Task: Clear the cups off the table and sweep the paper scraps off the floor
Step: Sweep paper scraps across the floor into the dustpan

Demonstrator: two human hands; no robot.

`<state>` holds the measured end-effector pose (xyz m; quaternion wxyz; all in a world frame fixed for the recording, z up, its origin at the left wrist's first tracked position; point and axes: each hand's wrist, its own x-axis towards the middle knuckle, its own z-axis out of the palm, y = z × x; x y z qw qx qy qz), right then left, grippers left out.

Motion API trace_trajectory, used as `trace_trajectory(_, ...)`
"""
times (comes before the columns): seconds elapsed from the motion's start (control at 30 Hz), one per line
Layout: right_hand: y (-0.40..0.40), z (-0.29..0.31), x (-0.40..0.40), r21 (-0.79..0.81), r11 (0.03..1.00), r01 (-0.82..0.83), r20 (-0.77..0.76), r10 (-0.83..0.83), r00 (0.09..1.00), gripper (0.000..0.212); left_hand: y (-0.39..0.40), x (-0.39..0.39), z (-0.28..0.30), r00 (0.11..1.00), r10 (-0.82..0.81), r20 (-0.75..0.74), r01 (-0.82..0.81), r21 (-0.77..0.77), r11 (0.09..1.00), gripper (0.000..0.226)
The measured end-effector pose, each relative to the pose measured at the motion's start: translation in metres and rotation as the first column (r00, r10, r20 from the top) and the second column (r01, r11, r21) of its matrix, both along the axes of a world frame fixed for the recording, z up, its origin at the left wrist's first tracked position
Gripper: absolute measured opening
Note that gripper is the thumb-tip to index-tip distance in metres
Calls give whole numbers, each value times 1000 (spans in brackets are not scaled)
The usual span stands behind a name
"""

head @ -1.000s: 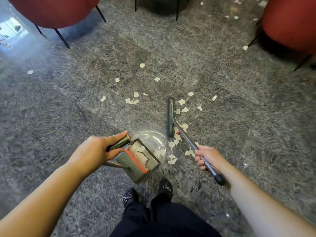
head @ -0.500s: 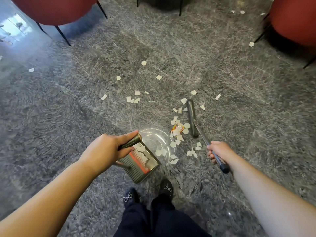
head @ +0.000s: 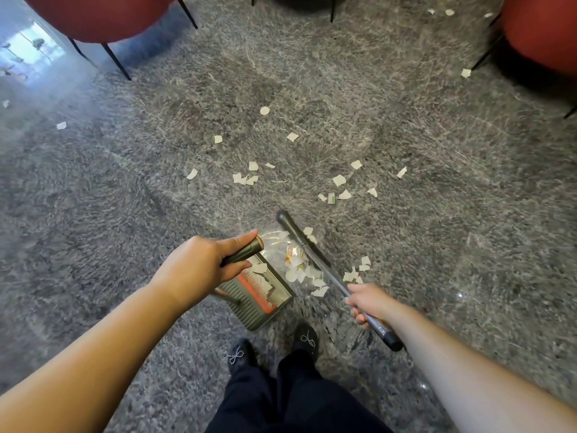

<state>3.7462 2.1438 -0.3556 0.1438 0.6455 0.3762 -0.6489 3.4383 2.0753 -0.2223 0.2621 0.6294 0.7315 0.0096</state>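
My left hand (head: 199,267) grips the dark handle of a grey dustpan (head: 259,295) that stands on the floor just ahead of my feet, with a few paper scraps inside it. My right hand (head: 367,303) grips the metal handle of a broom (head: 299,235), whose dark head lies on the floor right in front of the pan's mouth. A small heap of paper scraps (head: 299,270) sits between the broom head and the pan. More pale paper scraps (head: 338,180) lie scattered farther out on the grey stone floor. No cups or table are in view.
Red chairs with thin black legs stand at the far left (head: 103,17) and far right (head: 543,29); further scraps lie near the right chair (head: 466,72) and at the left (head: 61,125). My black shoes (head: 307,339) are just behind the dustpan.
The broom swung out to the right, then swept back left toward the dustpan, gathering scraps into a heap at its mouth. My left hand kept the pan in place.
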Motion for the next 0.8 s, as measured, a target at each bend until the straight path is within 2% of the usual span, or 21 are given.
trace_trajectory(0.13, -23, 5, -11, -56, 998, 32, -58, -35, 998, 48, -11, -6, -9, 999, -9, 35, 7, 80, 997, 61)
trace_trajectory(0.3, -58, 9, -32, -125, 992, 31, -117, -46, 992, 53, -30, -11, -12, 1000, -5, 13, 4, 62, 998, 60)
trace_trajectory(0.43, -86, 20, -43, -118, 993, -9, -136, -7, 991, 43, -53, -21, -17, 998, -37, 47, 31, 122, 992, 62)
trace_trajectory(0.57, -97, 31, -48, -135, 988, 72, -138, -91, 986, 46, -80, -36, -22, 996, -44, 74, 28, 198, 980, 66)
trace_trajectory(0.63, -103, 36, -50, -116, 988, 102, -144, -119, 982, 48, -94, -44, -25, 996, -41, 85, 19, 243, 970, 76)
trace_trajectory(0.73, -111, 41, -52, -72, 988, 140, -147, -150, 978, 51, -115, -54, -28, 993, 6, 120, -36, 256, 966, 85)
trace_trajectory(0.8, -114, 43, -53, -51, 982, 180, -149, -185, 971, 54, -127, -61, -27, 987, 62, 145, -98, 255, 962, 77)
